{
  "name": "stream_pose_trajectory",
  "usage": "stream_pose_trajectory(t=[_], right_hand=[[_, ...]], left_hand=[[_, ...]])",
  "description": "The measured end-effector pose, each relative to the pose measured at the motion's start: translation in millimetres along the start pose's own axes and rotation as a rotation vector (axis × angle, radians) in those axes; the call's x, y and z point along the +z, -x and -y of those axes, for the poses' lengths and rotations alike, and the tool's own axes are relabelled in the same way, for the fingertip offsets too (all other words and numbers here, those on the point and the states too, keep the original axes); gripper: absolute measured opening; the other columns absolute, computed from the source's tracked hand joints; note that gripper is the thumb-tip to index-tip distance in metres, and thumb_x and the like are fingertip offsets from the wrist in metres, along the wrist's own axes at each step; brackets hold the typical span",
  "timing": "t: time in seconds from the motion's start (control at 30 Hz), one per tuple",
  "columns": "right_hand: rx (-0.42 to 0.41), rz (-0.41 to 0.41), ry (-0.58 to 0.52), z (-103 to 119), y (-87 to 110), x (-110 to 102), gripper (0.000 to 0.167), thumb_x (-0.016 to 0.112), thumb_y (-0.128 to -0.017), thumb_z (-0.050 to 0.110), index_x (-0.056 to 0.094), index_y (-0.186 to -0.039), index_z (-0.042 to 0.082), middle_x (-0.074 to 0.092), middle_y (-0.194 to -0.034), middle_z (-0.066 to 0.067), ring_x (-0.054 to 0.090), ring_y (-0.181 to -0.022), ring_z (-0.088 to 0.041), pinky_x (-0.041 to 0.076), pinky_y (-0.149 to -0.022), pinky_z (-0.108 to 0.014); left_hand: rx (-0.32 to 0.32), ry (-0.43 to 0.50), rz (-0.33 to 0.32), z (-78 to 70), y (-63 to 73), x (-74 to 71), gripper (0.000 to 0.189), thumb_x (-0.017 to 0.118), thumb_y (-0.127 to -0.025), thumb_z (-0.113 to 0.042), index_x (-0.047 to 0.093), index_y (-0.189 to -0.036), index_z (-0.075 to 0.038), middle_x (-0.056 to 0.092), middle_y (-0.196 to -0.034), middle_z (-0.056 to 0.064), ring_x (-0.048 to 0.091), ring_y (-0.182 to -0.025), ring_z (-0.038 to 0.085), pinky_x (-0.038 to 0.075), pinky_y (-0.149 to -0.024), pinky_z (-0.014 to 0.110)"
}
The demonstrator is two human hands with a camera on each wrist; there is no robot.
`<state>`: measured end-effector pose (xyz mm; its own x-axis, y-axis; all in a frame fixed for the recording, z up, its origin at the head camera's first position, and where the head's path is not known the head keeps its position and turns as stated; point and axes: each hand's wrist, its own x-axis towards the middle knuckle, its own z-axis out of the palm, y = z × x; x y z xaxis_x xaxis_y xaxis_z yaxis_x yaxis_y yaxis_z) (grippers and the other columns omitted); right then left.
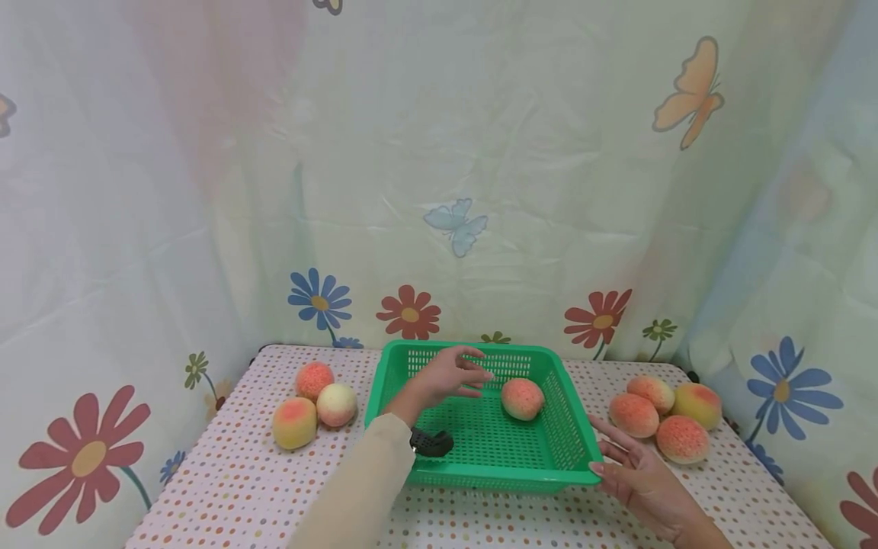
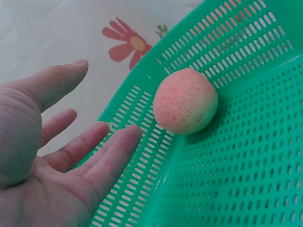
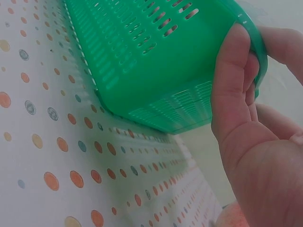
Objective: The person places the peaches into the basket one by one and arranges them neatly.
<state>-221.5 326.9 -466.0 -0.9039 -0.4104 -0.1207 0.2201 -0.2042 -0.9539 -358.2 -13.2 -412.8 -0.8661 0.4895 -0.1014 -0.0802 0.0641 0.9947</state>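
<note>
A green slotted plastic basket (image 1: 480, 478) stands on the table, with one pink peach (image 1: 523, 399) lying inside toward its right wall. Over the basket's left half hovers my left hand (image 1: 446, 377), fingers spread and slightly bent, holding nothing. In the left wrist view the peach (image 2: 185, 100) sits just beyond the fingertips, apart from them. My right hand (image 1: 638, 480) is at the basket's front right corner. Seen from the right wrist, the fingers of that hand (image 3: 255, 127) pinch the basket's rim (image 3: 258, 45).
Three peaches (image 1: 337, 404) sit grouped on the dotted tablecloth (image 1: 226, 488) left of the basket. Several more peaches (image 1: 682, 439) cluster to its right, close to my right hand. A flower-patterned curtain (image 1: 507, 290) hangs behind the table and along both sides.
</note>
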Motion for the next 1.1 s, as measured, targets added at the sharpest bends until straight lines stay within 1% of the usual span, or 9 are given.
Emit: stream_pose_trajectory(t=[0.2,0.33,0.47,0.57,0.7,0.77,0.83,0.97,1.1], right_hand=[[0.029,-0.024,0.011,2,-0.1,1,0.056,0.051,-0.106,0.004,0.052,-0.134,0.052,0.063,-0.128,0.009,0.067,-0.111,-0.011,0.060,-0.091,-0.030],[0.031,-0.022,0.016,2,0.4,1,0.057,0.051,-0.106,0.004,0.050,-0.136,0.053,0.062,-0.131,0.008,0.067,-0.114,-0.012,0.060,-0.092,-0.031],[0.025,-0.010,0.010,3,0.2,1,0.058,0.050,-0.106,0.003,0.050,-0.137,0.052,0.062,-0.131,0.008,0.067,-0.114,-0.012,0.060,-0.093,-0.031],[0.026,-0.012,0.011,3,-0.3,1,0.058,0.050,-0.106,0.003,0.050,-0.137,0.053,0.062,-0.131,0.009,0.066,-0.114,-0.012,0.059,-0.093,-0.032],[0.025,-0.017,0.017,4,-0.6,2,0.058,0.050,-0.106,0.004,0.050,-0.137,0.053,0.062,-0.131,0.010,0.066,-0.114,-0.012,0.060,-0.092,-0.031],[0.026,-0.019,0.016,3,-1.1,2,0.058,0.050,-0.106,0.004,0.050,-0.136,0.054,0.062,-0.130,0.010,0.066,-0.114,-0.011,0.060,-0.092,-0.031],[0.023,-0.018,0.011,2,-1.4,1,0.058,0.050,-0.106,0.004,0.051,-0.136,0.054,0.062,-0.131,0.010,0.067,-0.114,-0.012,0.060,-0.092,-0.031],[0.013,-0.005,0.003,0,-1.4,-1,0.059,0.049,-0.107,0.003,0.050,-0.137,0.053,0.062,-0.131,0.010,0.067,-0.114,-0.011,0.060,-0.092,-0.031],[0.001,0.013,-0.002,-1,-1.4,-2,0.060,0.048,-0.107,0.002,0.049,-0.140,0.052,0.061,-0.132,0.010,0.066,-0.114,-0.011,0.060,-0.092,-0.031]], left_hand=[[0.035,0.009,-0.017,-3.9,13.1,-3.9,0.054,0.072,-0.096,-0.013,0.051,-0.145,-0.006,0.062,-0.127,0.015,0.069,-0.117,0.036,0.060,-0.095,0.049],[0.057,0.019,-0.024,-5.9,22.5,-6.3,0.053,0.072,-0.096,-0.013,0.051,-0.144,-0.006,0.061,-0.128,0.014,0.071,-0.111,0.031,0.063,-0.089,0.043],[0.083,0.038,-0.025,-7.4,35.1,-10.3,0.055,0.073,-0.096,-0.015,0.050,-0.145,-0.005,0.060,-0.130,0.015,0.071,-0.106,0.024,0.060,-0.095,0.048],[0.091,0.059,-0.031,-8.0,45.5,-13.7,0.056,0.072,-0.097,-0.016,0.049,-0.146,-0.005,0.059,-0.131,0.016,0.071,-0.106,0.025,0.058,-0.098,0.050],[0.110,0.085,-0.042,-7.9,57.5,-18.8,0.055,0.070,-0.098,-0.017,0.048,-0.147,-0.003,0.059,-0.132,0.016,0.068,-0.115,0.037,0.060,-0.096,0.046],[0.135,0.086,-0.049,-7.3,63.7,-22.2,0.055,0.069,-0.099,-0.017,0.047,-0.147,-0.001,0.058,-0.132,0.017,0.066,-0.118,0.040,0.061,-0.094,0.044],[0.156,0.089,-0.055,-6.4,69.7,-25.9,0.055,0.068,-0.099,-0.016,0.046,-0.147,0.000,0.057,-0.132,0.017,0.066,-0.116,0.039,0.062,-0.093,0.042],[0.186,0.104,-0.077,-4.2,81.5,-33.9,0.057,0.067,-0.100,-0.016,0.043,-0.149,0.000,0.055,-0.132,0.017,0.069,-0.110,0.031,0.061,-0.094,0.042],[0.189,0.095,-0.120,0.5,94.2,-44.7,0.059,0.069,-0.099,-0.022,0.044,-0.148,-0.002,0.055,-0.133,0.017,0.068,-0.114,0.034,0.061,-0.095,0.043]])
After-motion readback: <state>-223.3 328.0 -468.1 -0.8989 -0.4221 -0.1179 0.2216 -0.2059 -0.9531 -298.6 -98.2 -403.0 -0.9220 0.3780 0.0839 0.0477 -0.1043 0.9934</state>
